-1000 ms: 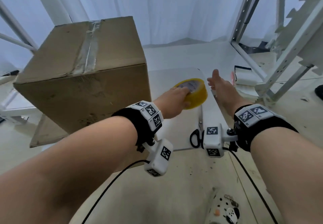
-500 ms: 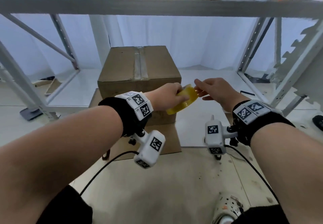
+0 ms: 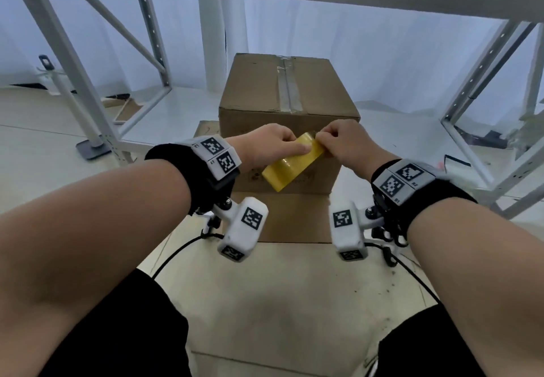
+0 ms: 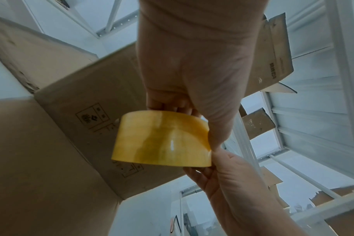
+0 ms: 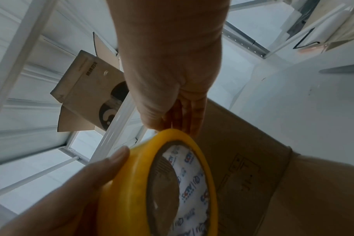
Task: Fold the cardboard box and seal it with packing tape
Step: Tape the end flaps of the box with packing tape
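Note:
A closed brown cardboard box [image 3: 285,94] stands on the floor ahead, a strip of clear tape running down the seam of its top. In front of its near face my left hand [image 3: 273,147] grips a yellow roll of packing tape [image 3: 294,164], fingers curled round it. My right hand [image 3: 338,141] pinches the roll's top edge with curled fingertips. The roll [image 4: 162,140] fills the middle of the left wrist view. Its printed core [image 5: 184,188] shows in the right wrist view, my left thumb [image 5: 111,161] lying on its rim. Whether any tape end is lifted is hidden.
A flat cardboard sheet [image 3: 294,217] lies under the box toward me. White metal shelving [image 3: 88,82] stands left, right and overhead, with cardboard boxes [image 5: 87,89] on the upper shelf. My black-clad knees [image 3: 117,332] are at the bottom. Cables hang from both wrist cameras.
My view swung from the box's side to face it squarely. The left hand carried the roll in front of the box, and the right hand closed from open onto the roll's top edge.

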